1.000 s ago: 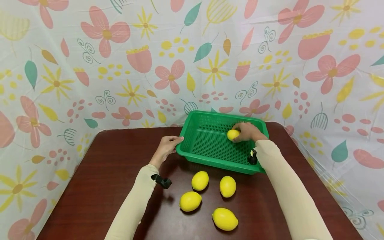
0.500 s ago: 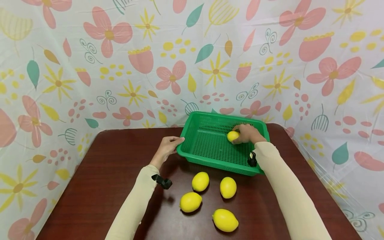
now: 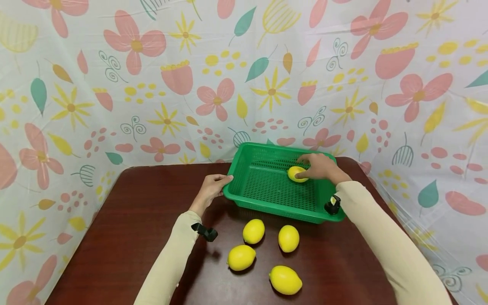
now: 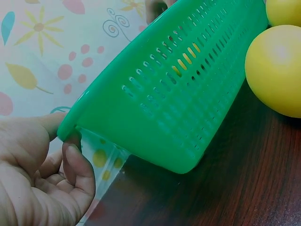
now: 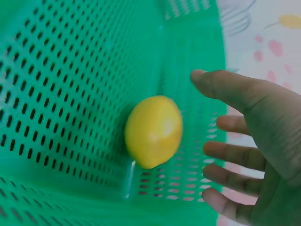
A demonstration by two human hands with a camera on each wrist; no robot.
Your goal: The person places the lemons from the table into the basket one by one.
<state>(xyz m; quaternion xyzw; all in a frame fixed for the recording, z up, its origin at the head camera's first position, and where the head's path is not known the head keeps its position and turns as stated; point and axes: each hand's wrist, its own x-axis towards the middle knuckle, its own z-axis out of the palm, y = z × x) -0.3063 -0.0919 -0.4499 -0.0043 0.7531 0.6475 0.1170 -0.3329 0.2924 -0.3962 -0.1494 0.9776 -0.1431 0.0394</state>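
Observation:
A green plastic basket [image 3: 280, 207] with slotted sides stands at the back of the table. My left hand [image 3: 207, 190] pinches its left rim; in the left wrist view the thumb lies over the rim and curled fingers [image 4: 77, 165] sit beneath. Inside the basket, toward its right end, rests a yellow lemon [image 3: 294, 172]. Over that end is my right hand [image 3: 323, 166], overlapping the lemon in the head view. The right wrist view shows the right hand's fingers [image 5: 235, 155] spread and apart from the lemon [image 5: 153, 132], holding nothing.
Several more lemons lie on the dark brown table [image 3: 152, 220] in front of the basket, the nearest lemon [image 3: 285, 280] close to the person. A flower-printed sheet [image 3: 217, 51] hangs behind and around the table. Each wrist wears a black camera mount [image 3: 205, 231].
My right hand has let go of the lemon and drawn back to the right, its fingers spreading. The lemon stays in the basket. My left hand keeps its hold on the rim.

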